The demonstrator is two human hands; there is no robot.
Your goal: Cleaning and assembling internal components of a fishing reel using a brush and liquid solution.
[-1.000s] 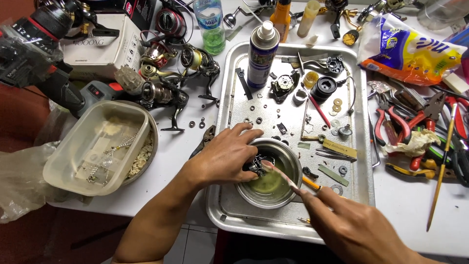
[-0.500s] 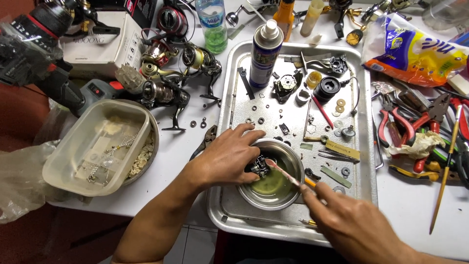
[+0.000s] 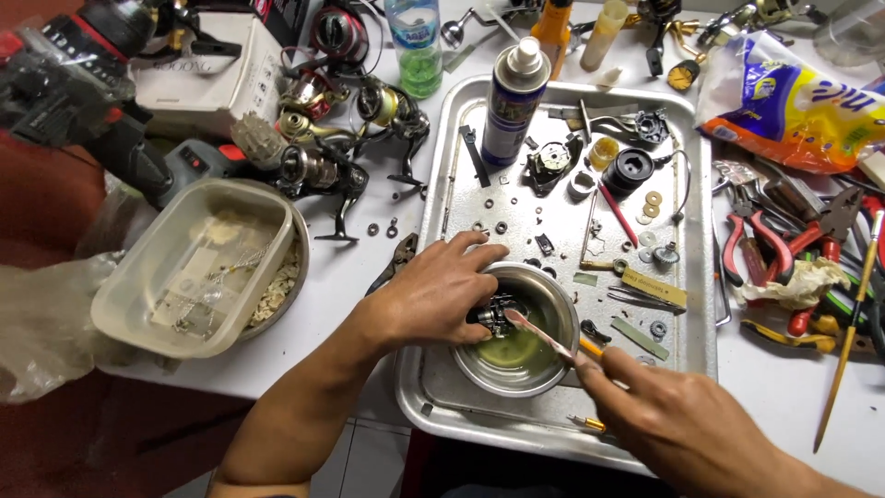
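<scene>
Head view: left hand [image 3: 441, 293] is curled around a small dark metal reel part [image 3: 495, 315], gripping it over a round steel bowl [image 3: 544, 291]. The bowl holds yellowish-green liquid and sits at the near end of a rectangular metal tray [image 3: 433, 397]. Right hand [image 3: 678, 420] is closed in a pinch on the handle of a brush [image 3: 544, 336]; the brush's pale head touches the reel part just beside the left fingertips. Both hands meet over the bowl, left from the bowl's left, right from its lower right.

Surface: white tabletop [image 3: 369, 267], crowded. The tray's shiny, scratched floor carries scattered washers, screws, springs and small black parts. A tall spray can [image 3: 513, 106] with a white cap stands upright at the tray's far end. Left of the tray, several fishing reels [image 3: 346, 138] lie in a cluster, and a pale plastic tub [image 3: 180, 267] rests in a metal bowl. A green-tinted bottle [image 3: 417, 46] stands at the far edge. Right of the tray: red-handled pliers [image 3: 765, 244], a crumpled tissue, and a yellow-and-blue plastic bag [image 3: 793, 101]. Tiled floor shows below the table's near edge.
</scene>
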